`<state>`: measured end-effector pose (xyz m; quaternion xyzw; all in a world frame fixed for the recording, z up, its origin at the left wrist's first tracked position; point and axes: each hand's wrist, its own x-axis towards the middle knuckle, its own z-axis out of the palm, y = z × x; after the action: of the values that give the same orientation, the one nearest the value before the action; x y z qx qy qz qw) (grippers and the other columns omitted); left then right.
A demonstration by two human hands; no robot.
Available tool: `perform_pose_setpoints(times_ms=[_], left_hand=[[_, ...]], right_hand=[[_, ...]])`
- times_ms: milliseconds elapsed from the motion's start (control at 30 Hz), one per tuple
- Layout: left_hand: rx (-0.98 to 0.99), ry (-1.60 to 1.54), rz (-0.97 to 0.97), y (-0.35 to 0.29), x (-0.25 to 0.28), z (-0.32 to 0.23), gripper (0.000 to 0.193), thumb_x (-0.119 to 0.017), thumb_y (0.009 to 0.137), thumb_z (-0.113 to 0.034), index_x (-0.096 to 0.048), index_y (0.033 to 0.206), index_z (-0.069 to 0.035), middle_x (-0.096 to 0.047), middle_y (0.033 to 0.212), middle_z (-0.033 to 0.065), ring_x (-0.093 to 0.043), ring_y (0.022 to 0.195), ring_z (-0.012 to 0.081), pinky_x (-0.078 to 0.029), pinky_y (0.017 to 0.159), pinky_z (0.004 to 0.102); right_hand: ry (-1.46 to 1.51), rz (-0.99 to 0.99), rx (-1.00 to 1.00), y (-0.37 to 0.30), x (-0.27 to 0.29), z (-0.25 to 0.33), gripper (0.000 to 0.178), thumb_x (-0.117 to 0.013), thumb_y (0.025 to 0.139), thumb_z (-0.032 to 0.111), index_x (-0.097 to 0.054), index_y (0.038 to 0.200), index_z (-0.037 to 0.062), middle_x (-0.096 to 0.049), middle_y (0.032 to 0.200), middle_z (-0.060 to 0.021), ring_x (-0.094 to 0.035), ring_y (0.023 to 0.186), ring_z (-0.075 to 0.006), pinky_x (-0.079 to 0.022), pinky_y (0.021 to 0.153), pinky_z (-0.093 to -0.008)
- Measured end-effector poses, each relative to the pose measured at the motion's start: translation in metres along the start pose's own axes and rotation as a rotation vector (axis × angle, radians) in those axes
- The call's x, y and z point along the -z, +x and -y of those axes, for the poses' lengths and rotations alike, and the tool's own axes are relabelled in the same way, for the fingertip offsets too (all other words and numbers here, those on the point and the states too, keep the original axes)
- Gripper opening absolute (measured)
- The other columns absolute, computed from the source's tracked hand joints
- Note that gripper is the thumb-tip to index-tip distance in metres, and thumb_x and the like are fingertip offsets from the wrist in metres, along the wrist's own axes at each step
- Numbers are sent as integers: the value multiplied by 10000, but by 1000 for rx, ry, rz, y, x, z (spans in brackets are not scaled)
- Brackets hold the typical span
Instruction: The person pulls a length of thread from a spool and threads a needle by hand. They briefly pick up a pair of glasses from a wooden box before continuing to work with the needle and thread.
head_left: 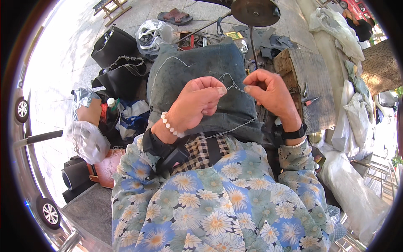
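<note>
A thin white thread (237, 88) is looped and crossed between my two hands above my lap. My left hand (197, 103) is closed, thumb and forefinger pinching the thread; a white bead bracelet circles its wrist. Facing it, my right hand (272, 93) has its thumb and forefinger drawn together at the thread's other side. Whether a needle is there is too small to tell. Beneath both hands a worn dark cloth (184, 90) covers my lap. Loose lengths of thread lie across its left side and its near edge.
On the right, a wooden box (312, 90) carries pliers (305, 89) and a red-handled tool (310, 102). Black bags (113, 46), a bottle (111, 110) and plastic bags stand left. Ahead are a round metal wheel (256, 11), a brown sandal (175, 17) and scraps (268, 42).
</note>
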<state>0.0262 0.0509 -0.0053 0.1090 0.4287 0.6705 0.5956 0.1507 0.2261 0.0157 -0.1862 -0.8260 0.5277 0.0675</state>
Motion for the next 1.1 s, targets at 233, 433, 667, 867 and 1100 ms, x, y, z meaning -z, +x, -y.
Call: perform_pose_setpoints(times_ms=[233,433,667,867,1100], left_hand=[[6,-119,81,0,5,3,46,-557,836,-98,-548,842,-53,-393,573,-54,-323,477,31,-267,445,191],[33,-126,95,0,7,4,61,-566,833,-112,-544,832,-56,-415,584,-45,-344,472,39,-279,442,194],[48,-47,46,0,5,3,73,-562,830,-110,-540,802,-46,-489,619,-9,-490,500,83,-360,421,217],[49,-27,63,1,7,5,67,-562,831,-106,-542,814,-45,-494,623,-6,-511,514,85,-374,410,215],[48,-58,63,0,10,8,54,-554,830,-91,-541,817,-40,-475,595,-16,-438,478,52,-315,409,196]], right_hand=[[678,134,-133,-2,-26,5,163,-594,796,37,-601,953,-5,-575,775,-2,-512,558,-51,-439,510,-185],[578,144,-35,1,-27,1,104,-589,815,31,-599,914,-1,-564,724,5,-510,552,-51,-434,495,-183],[555,157,-39,2,-28,-1,40,-591,820,47,-580,823,9,-525,653,22,-484,512,-43,-404,459,-176],[566,129,-70,2,-27,-3,47,-586,826,55,-583,828,8,-523,649,19,-480,506,-44,-404,443,-186],[568,130,-111,0,-25,-5,101,-616,806,65,-592,877,-3,-553,733,-8,-484,519,-41,-408,460,-186]])
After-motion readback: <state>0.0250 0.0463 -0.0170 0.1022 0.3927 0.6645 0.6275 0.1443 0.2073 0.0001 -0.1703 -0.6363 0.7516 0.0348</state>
